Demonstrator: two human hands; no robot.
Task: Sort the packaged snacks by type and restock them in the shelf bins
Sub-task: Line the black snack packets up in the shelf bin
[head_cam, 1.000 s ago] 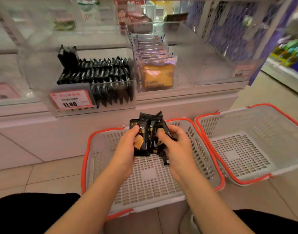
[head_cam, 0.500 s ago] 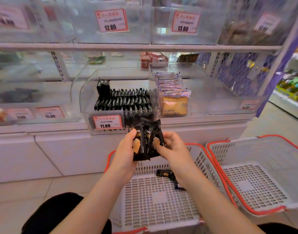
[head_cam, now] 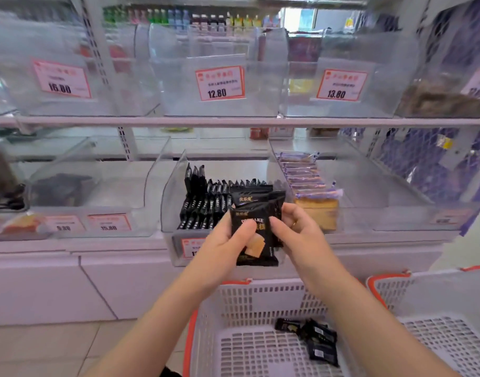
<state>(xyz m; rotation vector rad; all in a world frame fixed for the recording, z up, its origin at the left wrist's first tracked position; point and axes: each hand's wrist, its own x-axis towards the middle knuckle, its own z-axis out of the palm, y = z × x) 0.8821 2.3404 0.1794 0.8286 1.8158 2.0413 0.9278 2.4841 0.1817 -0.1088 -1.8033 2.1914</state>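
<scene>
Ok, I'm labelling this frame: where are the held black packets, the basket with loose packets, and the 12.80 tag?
Black packets (head_cam: 254,242): head view, front packet's face.
Basket (head_cam: 260,292): head view, back wall.
12.80 tag (head_cam: 219,83): head view, tag's middle.

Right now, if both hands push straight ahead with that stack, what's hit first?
Probably the black packs already standing in the clear bin. The hands, left and right, hold the stack near its front wall; depth is unclear.
</scene>
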